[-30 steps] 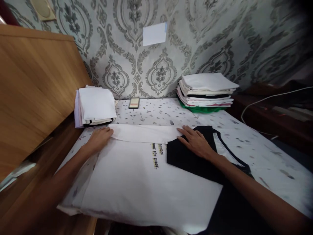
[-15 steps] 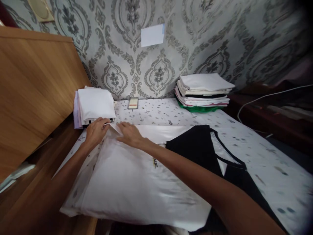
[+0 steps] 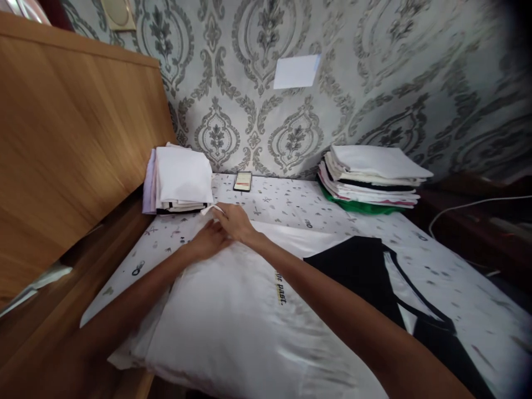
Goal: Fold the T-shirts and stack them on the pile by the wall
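Observation:
A T-shirt (image 3: 224,321) with a white body, black shoulders and printed lettering lies spread on the bed. Its neckline points to the right. My right hand (image 3: 236,223) pinches the white hem at the shirt's far left corner, and a bit of the edge sticks up past the fingers. Just below it, touching or nearly so, my left hand (image 3: 210,239) rests at the same corner with bent fingers closed on the cloth. Its fingertips are partly hidden by the right hand.
A folded pile of clothes (image 3: 185,177) stands at the back left by a wooden panel (image 3: 83,122). A taller folded stack (image 3: 369,177) is at the back right. Between them a phone (image 3: 243,181) lies near the patterned wall. A white cable (image 3: 469,200) runs at far right.
My left hand has let go of the corner tip and moved right and down, beside the right hand. The right hand now pinches the hem edge. The view has shifted left.

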A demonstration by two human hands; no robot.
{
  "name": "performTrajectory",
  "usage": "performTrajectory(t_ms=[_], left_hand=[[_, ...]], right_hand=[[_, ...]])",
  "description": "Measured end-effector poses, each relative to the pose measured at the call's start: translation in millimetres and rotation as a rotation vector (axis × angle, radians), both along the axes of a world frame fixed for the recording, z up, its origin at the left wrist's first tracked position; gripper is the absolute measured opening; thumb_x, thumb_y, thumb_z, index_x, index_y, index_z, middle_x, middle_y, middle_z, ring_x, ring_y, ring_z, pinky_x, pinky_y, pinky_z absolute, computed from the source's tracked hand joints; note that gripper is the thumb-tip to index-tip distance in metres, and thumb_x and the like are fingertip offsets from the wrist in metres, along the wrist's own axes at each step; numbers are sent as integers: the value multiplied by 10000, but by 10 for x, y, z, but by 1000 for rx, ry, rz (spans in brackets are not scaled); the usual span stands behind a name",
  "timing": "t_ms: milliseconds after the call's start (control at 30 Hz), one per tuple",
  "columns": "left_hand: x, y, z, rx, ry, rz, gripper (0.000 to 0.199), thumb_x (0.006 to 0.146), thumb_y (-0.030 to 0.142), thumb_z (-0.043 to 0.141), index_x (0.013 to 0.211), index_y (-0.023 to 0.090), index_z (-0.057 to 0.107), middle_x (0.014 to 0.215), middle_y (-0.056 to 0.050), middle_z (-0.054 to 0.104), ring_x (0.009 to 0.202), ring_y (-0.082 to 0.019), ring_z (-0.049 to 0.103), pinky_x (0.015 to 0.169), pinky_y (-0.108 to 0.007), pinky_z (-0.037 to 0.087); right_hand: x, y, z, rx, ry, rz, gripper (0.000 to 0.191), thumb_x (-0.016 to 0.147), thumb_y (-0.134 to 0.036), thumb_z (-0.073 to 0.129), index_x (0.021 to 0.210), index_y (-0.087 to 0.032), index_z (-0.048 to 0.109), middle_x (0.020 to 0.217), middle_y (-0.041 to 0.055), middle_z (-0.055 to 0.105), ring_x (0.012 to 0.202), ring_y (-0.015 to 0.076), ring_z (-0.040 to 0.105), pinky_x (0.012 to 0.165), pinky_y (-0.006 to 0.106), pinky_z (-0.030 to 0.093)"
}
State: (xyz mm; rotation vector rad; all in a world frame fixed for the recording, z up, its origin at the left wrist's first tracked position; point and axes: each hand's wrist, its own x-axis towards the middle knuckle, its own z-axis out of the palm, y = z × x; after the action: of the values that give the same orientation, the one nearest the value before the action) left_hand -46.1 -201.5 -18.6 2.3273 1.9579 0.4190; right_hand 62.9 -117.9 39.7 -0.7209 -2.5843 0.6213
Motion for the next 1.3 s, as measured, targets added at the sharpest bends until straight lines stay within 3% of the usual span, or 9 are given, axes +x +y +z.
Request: performTrajectory(t_ms=[233,367,467,567,667,733,867,1000,1300], left_hand=[[-793,-542,-30,-61,57,244,532,1005,429,328,1411,130,497,1519,-204,505,1432,-321,444,1171,-552,341],[-1084,-759,32,-40,38,416,521,941,363,324,1300,109,604,1398,-184,622,1290,-309,586,1093,-472,461],[-974,-690,166,46,16,431,469,930,324,322,1199,146,663,1220,-136,724,1110,-297,674,994,-458,522],[-624,-462,256,105,3,322,462,946,332,326,1221,157,654,1264,-124,707,1171,-290,643,1045,-451,488],[-290,-186,228,75,-16,200,457,966,341,312,1227,166,644,1288,-124,685,1194,-275,619,1055,-438,475],[-187,-32,155,59,-29,155,430,970,339,312,1171,178,656,1217,-123,693,1136,-266,625,1019,-429,491],[-253,120,-14,82,-46,127,378,955,330,332,1072,181,659,1123,-125,678,1084,-266,604,1002,-424,487],[-406,121,-95,95,-82,107,396,953,335,334,1155,162,628,1205,-132,652,1148,-265,578,1054,-431,459],[-542,145,-159,75,-84,123,430,968,336,288,1203,182,614,1345,-123,635,1280,-248,556,1142,-431,412]], right_hand=[[116,-289,-385,-47,-47,252,379,1025,-310,465,1370,-210,587,1323,107,675,1210,258,615,1021,398,454],[324,-346,-460,-56,-14,453,490,1018,-372,499,1459,-160,497,1406,156,614,1320,268,548,1093,437,424],[608,-204,-421,-110,69,359,423,1036,-376,452,1402,-187,549,1429,127,605,1326,244,549,1100,416,427],[1005,9,-391,-107,83,144,350,1037,-316,429,1306,-183,609,1361,123,648,1245,241,599,1043,408,465],[1399,99,-414,1,-10,-18,268,992,-316,534,1187,-170,648,1194,127,693,1139,259,620,950,398,498],[1576,57,-448,107,-106,-9,260,939,-332,635,1140,-169,654,1131,126,682,1107,271,603,904,388,501],[1663,-91,-480,281,-276,11,130,974,-186,544,1014,-158,665,1046,128,669,1012,251,582,843,359,480],[1654,-100,-438,321,-357,-6,211,984,-93,448,956,-145,650,1015,131,671,955,240,571,801,347,460],[1821,3,-457,54,-124,73,134,904,-106,529,905,-182,640,941,63,668,866,182,593,774,303,465]])
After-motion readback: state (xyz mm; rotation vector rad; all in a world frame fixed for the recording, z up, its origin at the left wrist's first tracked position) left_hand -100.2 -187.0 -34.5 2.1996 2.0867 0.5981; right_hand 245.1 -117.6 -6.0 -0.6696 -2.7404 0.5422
